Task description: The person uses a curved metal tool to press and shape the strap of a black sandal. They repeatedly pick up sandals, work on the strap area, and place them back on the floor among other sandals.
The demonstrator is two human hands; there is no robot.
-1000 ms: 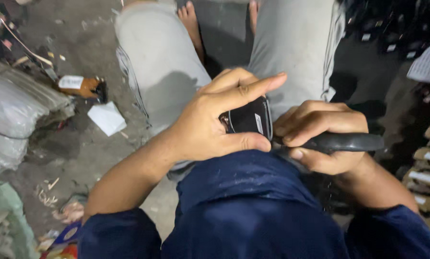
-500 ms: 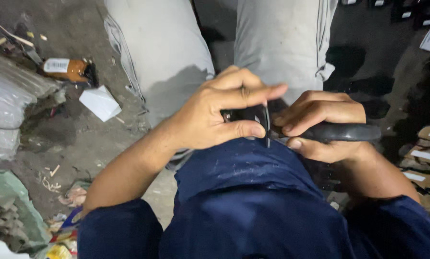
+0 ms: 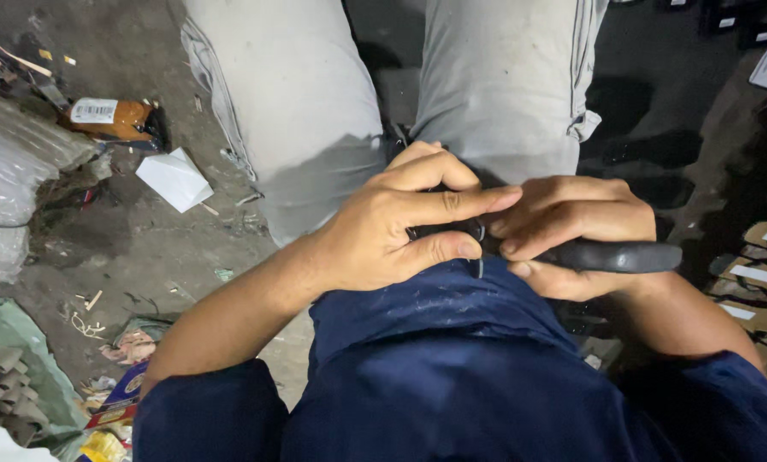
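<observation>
My left hand wraps around a small black piece held over my lap, almost covering it. Only a dark sliver shows between thumb and forefinger. My right hand grips the black handle of a tool whose handle sticks out to the right; its thin metal blade meets the black piece between my two hands. Both hands touch at the fingertips. A dark blue cloth lies over my lap below them. My grey trouser legs stretch away above.
On the dirty floor at left lie a brown bottle, a white folded paper, plastic sacks and scraps. Tan sole-shaped pieces are stacked at the right edge. Dark boxes sit at the top right.
My left hand has closed further over the black piece, hiding most of it. The view has tilted down, so the legs and floor litter sit higher in the picture.
</observation>
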